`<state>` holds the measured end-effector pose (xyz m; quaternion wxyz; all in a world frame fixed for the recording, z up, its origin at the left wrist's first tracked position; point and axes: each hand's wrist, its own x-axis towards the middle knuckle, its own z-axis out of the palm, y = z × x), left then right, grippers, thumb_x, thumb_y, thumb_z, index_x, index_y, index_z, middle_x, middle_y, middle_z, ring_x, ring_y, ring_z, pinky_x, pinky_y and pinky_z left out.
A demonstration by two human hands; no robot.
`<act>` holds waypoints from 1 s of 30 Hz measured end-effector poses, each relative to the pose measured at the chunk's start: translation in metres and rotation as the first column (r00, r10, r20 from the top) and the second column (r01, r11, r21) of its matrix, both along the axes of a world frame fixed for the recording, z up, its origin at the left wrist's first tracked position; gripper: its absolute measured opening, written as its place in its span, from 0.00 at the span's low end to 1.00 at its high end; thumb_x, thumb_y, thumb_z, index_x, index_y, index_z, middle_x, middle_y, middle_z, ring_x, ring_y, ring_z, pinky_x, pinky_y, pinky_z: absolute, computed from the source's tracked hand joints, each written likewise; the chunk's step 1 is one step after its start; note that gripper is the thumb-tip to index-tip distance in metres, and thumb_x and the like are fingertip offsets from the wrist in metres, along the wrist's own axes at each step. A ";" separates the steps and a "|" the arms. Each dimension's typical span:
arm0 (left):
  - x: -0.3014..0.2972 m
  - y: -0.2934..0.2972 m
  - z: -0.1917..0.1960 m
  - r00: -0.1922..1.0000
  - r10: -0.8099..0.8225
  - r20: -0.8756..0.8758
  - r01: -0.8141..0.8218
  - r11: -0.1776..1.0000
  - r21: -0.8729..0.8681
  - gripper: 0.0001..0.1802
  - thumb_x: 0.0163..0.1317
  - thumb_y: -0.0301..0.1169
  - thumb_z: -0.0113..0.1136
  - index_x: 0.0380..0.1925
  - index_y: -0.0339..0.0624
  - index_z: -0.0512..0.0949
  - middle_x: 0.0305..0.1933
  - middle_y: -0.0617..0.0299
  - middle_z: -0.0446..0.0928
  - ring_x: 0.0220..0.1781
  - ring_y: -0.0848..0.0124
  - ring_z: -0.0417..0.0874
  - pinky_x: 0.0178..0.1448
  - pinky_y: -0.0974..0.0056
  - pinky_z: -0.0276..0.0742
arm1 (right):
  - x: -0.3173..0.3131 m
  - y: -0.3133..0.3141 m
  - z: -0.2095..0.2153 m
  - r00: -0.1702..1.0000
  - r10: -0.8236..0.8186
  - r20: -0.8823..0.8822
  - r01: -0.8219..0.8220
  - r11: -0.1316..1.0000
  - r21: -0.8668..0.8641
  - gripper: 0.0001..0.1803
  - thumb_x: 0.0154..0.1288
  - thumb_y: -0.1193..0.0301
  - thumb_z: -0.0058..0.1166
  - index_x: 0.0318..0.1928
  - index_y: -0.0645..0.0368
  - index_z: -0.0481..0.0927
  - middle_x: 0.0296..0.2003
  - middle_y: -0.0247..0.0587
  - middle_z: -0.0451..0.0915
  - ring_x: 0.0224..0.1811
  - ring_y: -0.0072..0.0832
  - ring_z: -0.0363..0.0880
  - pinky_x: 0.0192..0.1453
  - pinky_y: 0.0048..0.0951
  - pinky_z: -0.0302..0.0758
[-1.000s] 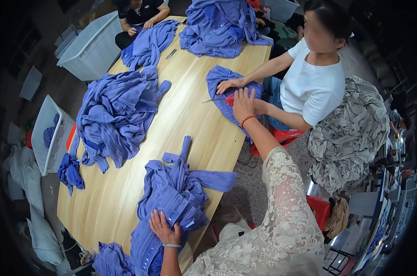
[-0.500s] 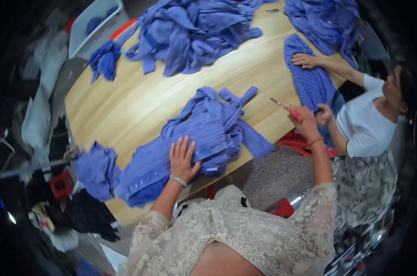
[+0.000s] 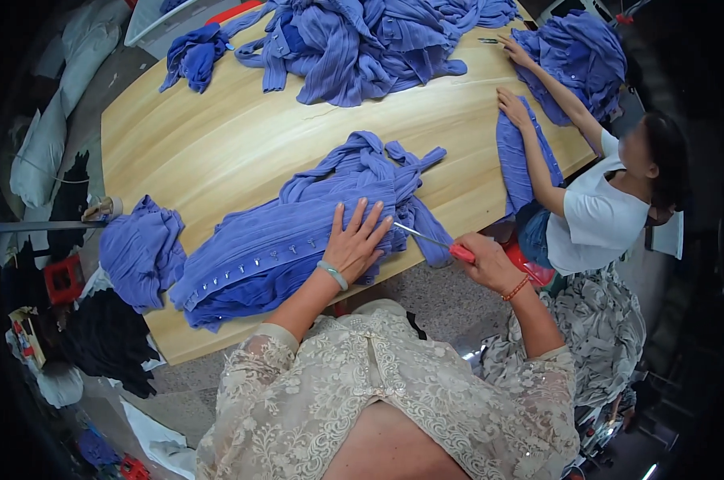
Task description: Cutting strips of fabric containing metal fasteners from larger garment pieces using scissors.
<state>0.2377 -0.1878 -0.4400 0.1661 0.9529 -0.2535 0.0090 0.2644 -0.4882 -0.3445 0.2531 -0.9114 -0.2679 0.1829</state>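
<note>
Seen from the head camera, a person in a cream lace top is leaning over a long wooden table (image 3: 218, 144). Their left hand (image 3: 354, 240) is lying flat and open, fingers spread, pressing on a blue ribbed garment (image 3: 298, 232) that is spread across the table's near edge; the hand is gripping nothing. A row of small pale buttons is running along the garment to the left of that hand. Their right hand (image 3: 486, 262) is hanging just off the table's near edge, closed around the red handle of a thin metal tool (image 3: 434, 240), whose tip is pointing at the garment and ending just beside the left fingers. A smaller blue bundle (image 3: 142, 248) is sitting at the table's left end, near the garment. A big heap of blue clothes (image 3: 362, 44) is piled at the table's far side. At the table's right end, a co-worker in a white shirt (image 3: 594, 216) is sitting with both hands flat on another blue piece (image 3: 522, 160) draped over the edge. A further blue pile (image 3: 578, 52) is lying behind that piece.
</note>
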 end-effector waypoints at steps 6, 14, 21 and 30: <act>-0.003 -0.001 -0.016 0.999 -0.046 0.014 0.044 0.996 0.082 0.39 0.55 0.48 0.66 0.68 0.57 0.66 0.78 0.61 0.51 0.80 0.53 0.45 0.77 0.33 0.38 | -0.005 -0.005 0.004 0.998 0.023 -0.063 -0.045 0.927 -0.373 0.13 0.63 0.62 0.57 0.40 0.58 0.76 0.29 0.50 0.81 0.34 0.49 0.82 0.36 0.47 0.76; -0.002 0.006 -0.026 0.997 -0.063 0.032 0.061 0.996 0.068 0.40 0.51 0.48 0.68 0.66 0.60 0.68 0.79 0.62 0.50 0.81 0.53 0.43 0.77 0.33 0.37 | 0.009 0.030 0.026 0.989 0.112 -0.100 -0.147 0.863 -0.483 0.16 0.62 0.57 0.58 0.37 0.58 0.78 0.24 0.50 0.80 0.30 0.48 0.82 0.34 0.47 0.75; -0.003 0.007 -0.032 0.996 -0.067 0.056 0.063 0.995 0.074 0.42 0.52 0.51 0.66 0.69 0.64 0.64 0.79 0.66 0.49 0.81 0.55 0.42 0.78 0.35 0.32 | 0.020 0.071 0.025 0.965 0.230 -0.125 -0.260 0.894 -0.365 0.17 0.62 0.57 0.58 0.37 0.59 0.78 0.22 0.50 0.80 0.29 0.49 0.82 0.34 0.48 0.76; -0.003 0.007 -0.034 0.996 -0.073 0.041 0.070 0.995 0.070 0.42 0.51 0.50 0.66 0.69 0.63 0.64 0.79 0.66 0.50 0.81 0.56 0.43 0.78 0.35 0.33 | 0.028 0.113 0.021 0.945 0.302 -0.122 -0.326 0.874 -0.360 0.15 0.61 0.57 0.60 0.37 0.57 0.79 0.22 0.52 0.80 0.28 0.50 0.81 0.34 0.49 0.75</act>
